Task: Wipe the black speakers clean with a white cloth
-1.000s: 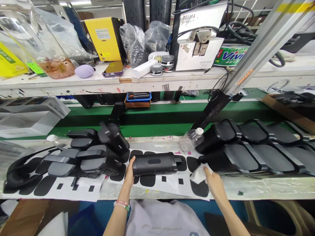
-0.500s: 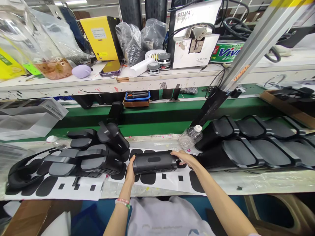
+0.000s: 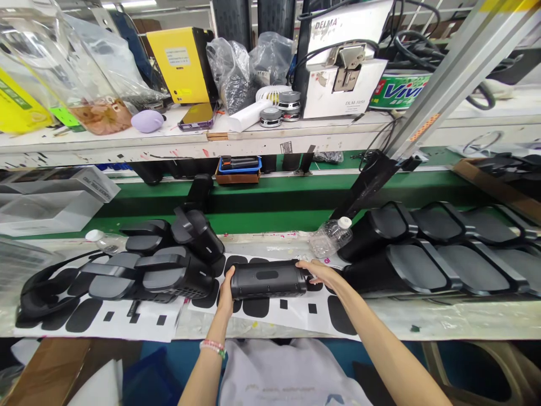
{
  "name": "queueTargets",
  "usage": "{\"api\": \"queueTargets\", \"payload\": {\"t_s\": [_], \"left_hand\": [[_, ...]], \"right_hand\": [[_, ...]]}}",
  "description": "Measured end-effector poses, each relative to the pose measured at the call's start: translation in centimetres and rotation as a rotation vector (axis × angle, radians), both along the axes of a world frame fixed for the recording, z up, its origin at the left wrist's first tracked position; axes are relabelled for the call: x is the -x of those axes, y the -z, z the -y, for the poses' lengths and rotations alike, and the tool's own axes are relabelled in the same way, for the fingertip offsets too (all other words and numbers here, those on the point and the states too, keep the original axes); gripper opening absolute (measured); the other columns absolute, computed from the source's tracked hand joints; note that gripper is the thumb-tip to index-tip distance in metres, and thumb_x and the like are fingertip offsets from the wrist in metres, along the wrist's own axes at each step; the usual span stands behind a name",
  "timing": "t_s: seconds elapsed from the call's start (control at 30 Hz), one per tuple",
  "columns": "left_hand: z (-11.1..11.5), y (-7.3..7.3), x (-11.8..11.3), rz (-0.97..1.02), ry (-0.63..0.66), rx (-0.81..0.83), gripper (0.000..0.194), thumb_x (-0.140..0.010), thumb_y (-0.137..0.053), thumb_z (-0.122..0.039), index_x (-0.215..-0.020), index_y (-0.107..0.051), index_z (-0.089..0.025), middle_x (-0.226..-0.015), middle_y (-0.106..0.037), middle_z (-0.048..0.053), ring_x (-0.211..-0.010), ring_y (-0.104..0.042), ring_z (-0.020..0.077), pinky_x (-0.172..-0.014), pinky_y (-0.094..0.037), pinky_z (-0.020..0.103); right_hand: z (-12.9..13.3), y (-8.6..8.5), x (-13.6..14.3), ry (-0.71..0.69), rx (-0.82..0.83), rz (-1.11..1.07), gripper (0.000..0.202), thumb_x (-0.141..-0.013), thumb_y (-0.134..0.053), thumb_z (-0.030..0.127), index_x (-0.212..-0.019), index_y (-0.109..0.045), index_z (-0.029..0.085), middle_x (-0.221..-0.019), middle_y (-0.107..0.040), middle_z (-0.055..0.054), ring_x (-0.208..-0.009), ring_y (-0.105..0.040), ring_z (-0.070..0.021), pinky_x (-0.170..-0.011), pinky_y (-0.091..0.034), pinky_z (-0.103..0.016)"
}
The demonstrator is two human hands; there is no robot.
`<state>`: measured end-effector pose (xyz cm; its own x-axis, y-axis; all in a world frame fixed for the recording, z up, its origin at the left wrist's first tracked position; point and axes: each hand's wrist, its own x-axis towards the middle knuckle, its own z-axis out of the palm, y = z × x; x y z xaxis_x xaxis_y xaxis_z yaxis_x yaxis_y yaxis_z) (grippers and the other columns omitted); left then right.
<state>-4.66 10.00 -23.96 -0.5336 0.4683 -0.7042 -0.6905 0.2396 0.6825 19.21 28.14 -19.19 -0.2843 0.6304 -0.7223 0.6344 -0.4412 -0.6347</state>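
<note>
A black speaker housing (image 3: 269,281) lies on its side across the middle of the bench, a dark oval patch on its upper face. My left hand (image 3: 226,290) closes round its left end, the thumb on top. At the other end my right hand (image 3: 319,273) grips the housing, some of its fingers hidden behind the edge. Beneath the housing is a white sheet of black adhesive pads (image 3: 256,307). More black housings with handles (image 3: 177,276) cluster left of my left hand. Another group of housings (image 3: 416,268) stands in rows beyond my right hand.
Behind the speaker lies a clear plastic bottle (image 3: 329,237) with a white cap. A slanting metal post (image 3: 439,84) rises at the right. A shelf (image 3: 169,148) crosses above the bench, holding a yellow box (image 3: 181,67) and a white DELMA box (image 3: 338,84). White cartons (image 3: 51,208) sit at left.
The whole view has shifted slightly, so things appear a little further right. Both hands keep their hold on the speaker housing, which stays in about the same place.
</note>
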Motion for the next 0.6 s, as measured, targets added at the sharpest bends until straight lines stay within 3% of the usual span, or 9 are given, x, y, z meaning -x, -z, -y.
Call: {"api": "queueTargets", "payload": {"t_s": [0.6], "left_hand": [[-0.03, -0.32, -0.03, 0.016, 0.015, -0.013, 0.036, -0.092, -0.057, -0.046, -0.103, -0.065, -0.013, -0.089, -0.069, 0.004, -0.076, -0.066, 0.0157, -0.073, -0.056, 0.035]], "right_hand": [[0.11, -0.13, 0.14, 0.02, -0.005, 0.002, 0.034, -0.092, -0.061, 0.034, -0.12, -0.058, 0.017, -0.127, -0.057, -0.01, -0.108, -0.059, -0.0231, -0.089, -0.053, -0.044]]}}
